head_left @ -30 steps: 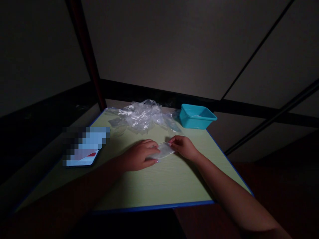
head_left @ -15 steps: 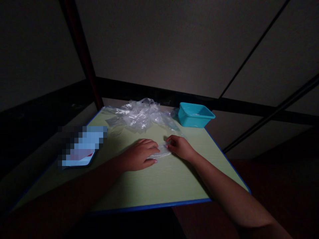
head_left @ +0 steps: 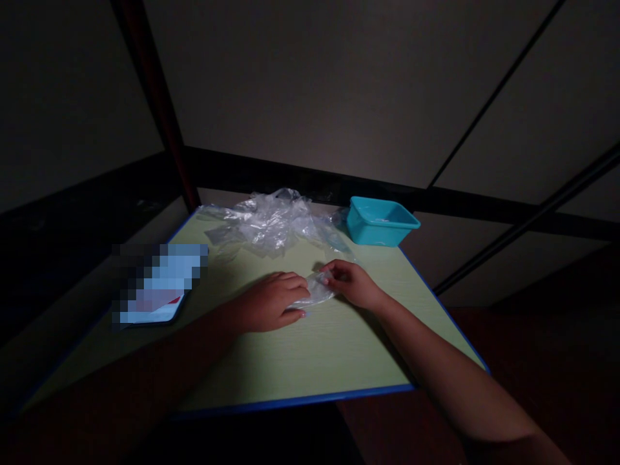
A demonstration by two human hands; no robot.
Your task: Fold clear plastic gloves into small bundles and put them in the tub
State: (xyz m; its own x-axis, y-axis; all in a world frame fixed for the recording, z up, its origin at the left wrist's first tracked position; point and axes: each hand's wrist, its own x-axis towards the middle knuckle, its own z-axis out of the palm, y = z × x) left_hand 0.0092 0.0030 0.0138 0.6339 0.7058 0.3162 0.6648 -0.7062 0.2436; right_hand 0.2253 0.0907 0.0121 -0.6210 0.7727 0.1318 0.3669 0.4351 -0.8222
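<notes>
A folded clear plastic bag (head_left: 318, 290) lies on the table between my hands. My left hand (head_left: 274, 301) rests palm down over its left end, fingers stretched out and thumb apart. At the other end, my right hand (head_left: 351, 283) pinches the bag's edge between thumb and curled fingers, lifting it slightly. Part of the bag is hidden under my left fingers.
A heap of crumpled clear plastic bags (head_left: 276, 223) covers the table's back. Beside it at the back right corner stands a turquoise plastic basket (head_left: 380, 226). A phone-like device (head_left: 162, 287), partly blurred out, lies at the left. The table (head_left: 310, 361) has a blue edge.
My right hand has risen slightly, and the bag's right end is lifted and turned up more than before. My left hand has stayed in place.
</notes>
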